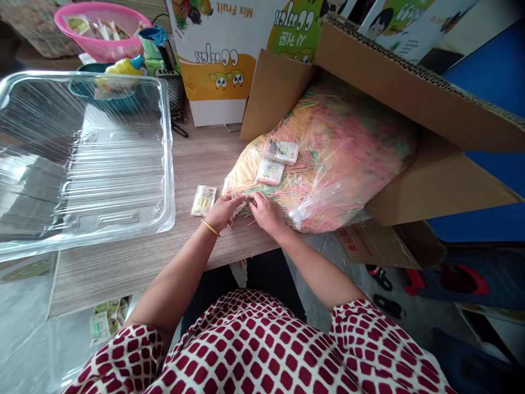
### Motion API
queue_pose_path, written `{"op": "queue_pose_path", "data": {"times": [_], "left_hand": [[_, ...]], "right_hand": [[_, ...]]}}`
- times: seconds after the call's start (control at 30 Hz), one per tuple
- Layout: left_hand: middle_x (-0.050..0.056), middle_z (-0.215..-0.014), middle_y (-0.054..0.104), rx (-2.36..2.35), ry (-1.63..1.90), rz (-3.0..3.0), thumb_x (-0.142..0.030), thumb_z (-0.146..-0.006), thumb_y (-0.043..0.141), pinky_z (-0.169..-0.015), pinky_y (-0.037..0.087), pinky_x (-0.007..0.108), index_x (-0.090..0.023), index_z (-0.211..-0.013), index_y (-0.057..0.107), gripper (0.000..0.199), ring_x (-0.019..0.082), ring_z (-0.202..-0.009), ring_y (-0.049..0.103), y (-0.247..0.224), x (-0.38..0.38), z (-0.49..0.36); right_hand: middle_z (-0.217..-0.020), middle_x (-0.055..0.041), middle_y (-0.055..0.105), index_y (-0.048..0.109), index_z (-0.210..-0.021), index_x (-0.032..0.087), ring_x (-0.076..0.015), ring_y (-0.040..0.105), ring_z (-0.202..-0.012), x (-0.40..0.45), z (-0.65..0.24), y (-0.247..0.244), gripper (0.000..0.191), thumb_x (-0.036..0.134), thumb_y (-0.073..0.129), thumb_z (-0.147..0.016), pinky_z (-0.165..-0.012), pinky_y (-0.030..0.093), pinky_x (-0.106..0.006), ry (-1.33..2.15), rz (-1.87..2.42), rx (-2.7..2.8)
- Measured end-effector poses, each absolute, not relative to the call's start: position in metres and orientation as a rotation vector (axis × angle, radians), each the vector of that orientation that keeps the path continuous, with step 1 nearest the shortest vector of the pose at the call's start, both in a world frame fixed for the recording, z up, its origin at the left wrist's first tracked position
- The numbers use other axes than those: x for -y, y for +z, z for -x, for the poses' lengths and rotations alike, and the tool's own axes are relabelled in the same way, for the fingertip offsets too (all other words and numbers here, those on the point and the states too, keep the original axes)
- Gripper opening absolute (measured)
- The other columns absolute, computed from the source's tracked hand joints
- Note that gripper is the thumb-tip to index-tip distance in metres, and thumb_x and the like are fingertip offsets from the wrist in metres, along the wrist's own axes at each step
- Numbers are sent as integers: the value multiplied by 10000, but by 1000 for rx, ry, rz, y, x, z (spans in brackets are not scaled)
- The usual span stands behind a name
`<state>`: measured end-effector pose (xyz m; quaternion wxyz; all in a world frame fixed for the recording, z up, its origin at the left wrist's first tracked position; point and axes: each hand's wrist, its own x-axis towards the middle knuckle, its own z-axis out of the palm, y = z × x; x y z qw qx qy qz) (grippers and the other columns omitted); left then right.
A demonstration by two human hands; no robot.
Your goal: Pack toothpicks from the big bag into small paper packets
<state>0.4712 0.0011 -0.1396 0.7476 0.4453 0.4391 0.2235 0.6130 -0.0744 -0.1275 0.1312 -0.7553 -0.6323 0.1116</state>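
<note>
My left hand (225,212), a gold bangle at its wrist, pinches a small printed packet (238,206) at the table's front edge. The fingers of my right hand (267,214) are closed at the packet's right side; what is between them is hidden. Just behind both hands lies a large clear plastic bag (348,158), full of thin pink, yellow and green sticks. Two printed packets rest on the bag, an upper packet (282,150) overlapping a lower packet (269,172). Left of my left hand, another packet (203,201) lies flat on the table.
A clear plastic tray (166,164) takes up the table's left side. Behind it stand a pink basket (102,52), a teal bowl (118,101) and a yellow bottle (123,67). An open cardboard box (410,82) surrounds the bag's back, beside a printed carton (217,71).
</note>
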Motion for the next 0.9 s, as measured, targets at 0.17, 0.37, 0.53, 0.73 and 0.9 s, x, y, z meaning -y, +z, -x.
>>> {"op": "queue_pose_path", "data": {"times": [0.17,0.37,0.53,0.73,0.9], "left_hand": [[27,-736,635,-859,559,-646,-235,-814,697,-483,382,218,-139,-791,658,107,101,-579,525,-132,2,-478],[-21,-640,549,-815,555,-653,-220,-798,716,-455,358,198,-151,-766,589,149,68,-509,467,-139,3,-478],[-8,-610,517,-851,493,-630,-196,-857,638,-435,333,202,-149,-770,559,126,77,-487,457,-136,-2,-474],[-15,-555,445,-846,455,-603,-195,-876,564,-433,278,212,-163,-730,507,159,79,-456,374,-130,-3,-478],[5,-687,531,-882,525,-713,-215,-856,633,-498,347,215,-176,-774,565,113,100,-566,469,-137,6,-472]], "right_hand": [[-1138,-81,713,658,-1105,193,-226,662,-986,68,-611,-129,213,295,480,-1050,-741,443,-298,312,2240,1797],[-1118,-112,722,646,-1127,173,-236,669,-933,60,-604,-129,244,305,453,-1058,-731,438,-299,299,2394,1748],[-1131,-98,726,659,-1118,180,-227,669,-957,60,-606,-131,240,280,450,-1057,-739,430,-290,305,2348,1748],[-1129,-80,731,684,-1111,191,-223,665,-964,60,-612,-133,267,263,432,-1058,-760,431,-289,297,2283,1740],[-1092,-76,739,696,-1061,198,-220,667,-952,58,-613,-134,271,251,430,-1051,-768,431,-289,294,2285,1727]]}}
